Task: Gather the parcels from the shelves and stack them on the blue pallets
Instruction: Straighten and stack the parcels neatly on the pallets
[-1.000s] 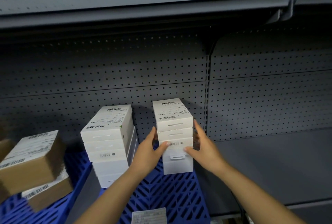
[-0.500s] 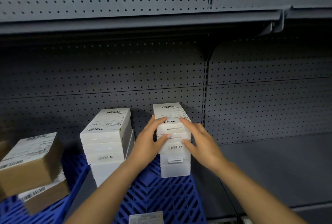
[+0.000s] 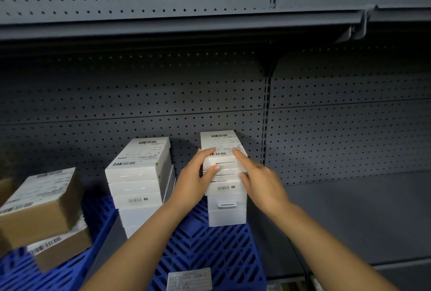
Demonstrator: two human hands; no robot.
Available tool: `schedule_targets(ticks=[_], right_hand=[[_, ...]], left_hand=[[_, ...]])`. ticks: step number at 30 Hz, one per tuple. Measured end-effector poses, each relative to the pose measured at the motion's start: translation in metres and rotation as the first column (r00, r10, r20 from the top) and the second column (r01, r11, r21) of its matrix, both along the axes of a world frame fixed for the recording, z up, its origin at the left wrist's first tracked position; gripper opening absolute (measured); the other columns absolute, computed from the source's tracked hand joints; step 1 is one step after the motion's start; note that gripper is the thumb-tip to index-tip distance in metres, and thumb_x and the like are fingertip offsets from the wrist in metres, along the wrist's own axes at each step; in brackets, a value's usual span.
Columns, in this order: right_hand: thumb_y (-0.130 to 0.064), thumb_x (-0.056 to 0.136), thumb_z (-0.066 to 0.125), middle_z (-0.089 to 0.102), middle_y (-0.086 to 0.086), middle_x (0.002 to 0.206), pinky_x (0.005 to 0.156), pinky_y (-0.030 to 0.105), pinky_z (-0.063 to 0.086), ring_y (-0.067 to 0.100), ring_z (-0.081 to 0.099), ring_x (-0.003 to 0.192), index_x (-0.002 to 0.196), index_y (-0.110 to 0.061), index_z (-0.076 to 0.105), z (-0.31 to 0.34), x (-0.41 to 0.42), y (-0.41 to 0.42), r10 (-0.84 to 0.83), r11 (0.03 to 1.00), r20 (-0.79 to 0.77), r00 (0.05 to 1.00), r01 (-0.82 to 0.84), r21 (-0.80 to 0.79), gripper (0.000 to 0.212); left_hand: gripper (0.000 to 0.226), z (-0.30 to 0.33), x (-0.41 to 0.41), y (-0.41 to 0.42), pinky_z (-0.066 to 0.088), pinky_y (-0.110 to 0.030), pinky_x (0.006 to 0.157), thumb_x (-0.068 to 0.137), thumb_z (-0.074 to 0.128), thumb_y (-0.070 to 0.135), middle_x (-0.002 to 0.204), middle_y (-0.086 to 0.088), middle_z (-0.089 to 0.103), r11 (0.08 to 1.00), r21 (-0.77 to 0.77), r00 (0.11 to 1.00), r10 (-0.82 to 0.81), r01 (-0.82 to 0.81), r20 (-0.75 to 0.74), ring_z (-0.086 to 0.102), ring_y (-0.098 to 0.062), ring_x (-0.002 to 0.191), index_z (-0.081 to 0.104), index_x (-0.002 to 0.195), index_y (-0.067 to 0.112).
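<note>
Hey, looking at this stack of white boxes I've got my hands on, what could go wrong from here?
The right stack is tall and narrow; both hands, left hand and right hand, touch only its top boxes, so a nudge might topple it. Its boxes sit slightly offset. The neighbouring stack stands close and could get knocked.

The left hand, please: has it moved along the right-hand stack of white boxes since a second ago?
Yes. The left hand has climbed the white box stack to its top box.

I'm looking at a grey metal shelving unit with a perforated back panel (image 3: 163, 94) full of small holes. An upper shelf (image 3: 177, 25) casts deep shadow beneath it. A slotted upright (image 3: 265, 127) divides two bays, with a dark bracket (image 3: 272, 66) at its top. The lower shelf surface (image 3: 349, 211) is plain grey.
</note>
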State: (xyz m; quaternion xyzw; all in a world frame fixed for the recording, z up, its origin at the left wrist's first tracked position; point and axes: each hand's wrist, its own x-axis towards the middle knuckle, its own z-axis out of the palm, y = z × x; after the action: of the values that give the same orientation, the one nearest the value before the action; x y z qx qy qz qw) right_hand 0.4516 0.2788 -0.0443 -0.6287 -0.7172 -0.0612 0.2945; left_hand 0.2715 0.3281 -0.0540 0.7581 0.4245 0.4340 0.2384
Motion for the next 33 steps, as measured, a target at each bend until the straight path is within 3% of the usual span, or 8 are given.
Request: schedule_targets(ticks=[5, 9, 13, 16, 20, 27, 31, 33], right_hand=[[-0.024, 0.098, 0.046, 0.051, 0.007, 0.135, 0.076, 0.026, 0.041, 0.022, 0.057, 0.108, 0.15, -0.037, 0.01, 0.001, -0.002, -0.003, 0.028, 0.999, -0.035, 0.999, -0.03, -0.038, 0.065], [-0.024, 0.093, 0.056, 0.053, 0.008, 0.13, 0.075, 0.024, 0.037, 0.022, 0.055, 0.106, 0.15, -0.038, 0.011, 0.004, -0.001, -0.006, 0.081, 0.991, -0.111, 0.99, -0.092, -0.093, 0.074], [-0.019, 0.093, 0.055, 0.054, 0.006, 0.102, 0.067, 0.027, 0.037, 0.016, 0.047, 0.081, 0.149, -0.039, 0.011, 0.004, -0.001, -0.009, 0.091, 0.986, -0.139, 0.986, -0.109, -0.125, 0.074], [-0.017, 0.093, 0.054, 0.046, -0.002, 0.087, 0.064, 0.03, 0.041, 0.016, 0.048, 0.076, 0.147, -0.041, 0.011, 0.005, -0.001, -0.007, 0.075, 0.988, -0.141, 0.987, -0.093, -0.124, 0.073], [-0.02, 0.093, 0.055, 0.049, -0.001, 0.085, 0.067, 0.032, 0.047, 0.02, 0.055, 0.078, 0.147, -0.04, 0.011, 0.003, -0.001, -0.006, 0.047, 0.991, -0.118, 0.992, -0.061, -0.116, 0.072], [-0.021, 0.095, 0.051, 0.05, -0.001, 0.083, 0.067, 0.033, 0.048, 0.019, 0.054, 0.077, 0.148, -0.042, 0.006, 0.005, 0.003, -0.008, 0.04, 0.992, -0.07, 0.997, -0.048, -0.116, 0.073], [-0.023, 0.096, 0.049, 0.053, 0.001, 0.088, 0.071, 0.035, 0.051, 0.021, 0.058, 0.081, 0.148, -0.044, 0.002, 0.005, 0.006, -0.011, 0.055, 0.991, -0.057, 0.997, -0.061, -0.116, 0.074], [-0.025, 0.096, 0.048, 0.056, 0.003, 0.093, 0.072, 0.036, 0.052, 0.022, 0.058, 0.082, 0.148, -0.044, 0.0, 0.005, 0.008, -0.011, 0.059, 0.992, -0.031, 0.998, -0.062, -0.11, 0.074]], left_hand=[[0.066, 0.005, -0.001, -0.005, 0.039, -0.028, 0.105, 0.082, 0.072, 0.04, 0.14, 0.022, 0.044, 0.998, 0.05, 0.995, 0.032, -0.027, -0.09, 0.041, -0.003, 0.128, 0.038, 0.139, 0.041], [0.099, -0.001, 0.001, -0.014, 0.035, -0.001, 0.081, 0.08, 0.077, 0.023, 0.133, 0.029, 0.035, 0.999, -0.041, 0.997, -0.015, 0.012, -0.071, 0.041, 0.006, 0.116, 0.009, 0.149, 0.044], [0.097, -0.007, 0.003, -0.014, 0.04, -0.005, 0.083, 0.081, 0.076, 0.016, 0.129, 0.03, 0.043, 0.999, -0.034, 1.0, 0.003, -0.004, -0.023, 0.05, 0.012, 0.106, 0.012, 0.147, 0.047], [0.091, -0.007, 0.004, -0.015, 0.04, -0.007, 0.086, 0.079, 0.078, 0.016, 0.124, 0.034, 0.043, 0.999, -0.02, 0.999, 0.031, -0.031, -0.016, 0.048, 0.017, 0.104, 0.021, 0.144, 0.047], [0.089, -0.01, 0.005, -0.015, 0.049, -0.028, 0.093, 0.077, 0.079, 0.018, 0.127, 0.018, 0.056, 0.997, 0.005, 0.997, 0.074, -0.074, -0.024, 0.056, -0.005, 0.109, 0.025, 0.139, 0.053], [0.096, -0.006, 0.007, -0.019, 0.052, -0.03, 0.084, 0.082, 0.075, 0.026, 0.107, 0.023, 0.05, 0.996, 0.005, 0.993, 0.089, -0.089, -0.079, 0.06, -0.008, 0.094, 0.008, 0.147, 0.05], [0.086, -0.005, 0.005, -0.022, 0.043, -0.004, 0.079, 0.089, 0.068, 0.026, 0.114, 0.041, 0.048, 0.997, -0.041, 0.997, 0.068, -0.067, 0.021, 0.052, 0.021, 0.098, 0.009, 0.15, 0.041], [0.082, -0.007, 0.005, -0.023, 0.042, -0.003, 0.078, 0.091, 0.066, 0.026, 0.107, 0.047, 0.05, 0.996, -0.036, 0.996, 0.082, -0.081, 0.024, 0.053, 0.019, 0.093, 0.011, 0.15, 0.04]])
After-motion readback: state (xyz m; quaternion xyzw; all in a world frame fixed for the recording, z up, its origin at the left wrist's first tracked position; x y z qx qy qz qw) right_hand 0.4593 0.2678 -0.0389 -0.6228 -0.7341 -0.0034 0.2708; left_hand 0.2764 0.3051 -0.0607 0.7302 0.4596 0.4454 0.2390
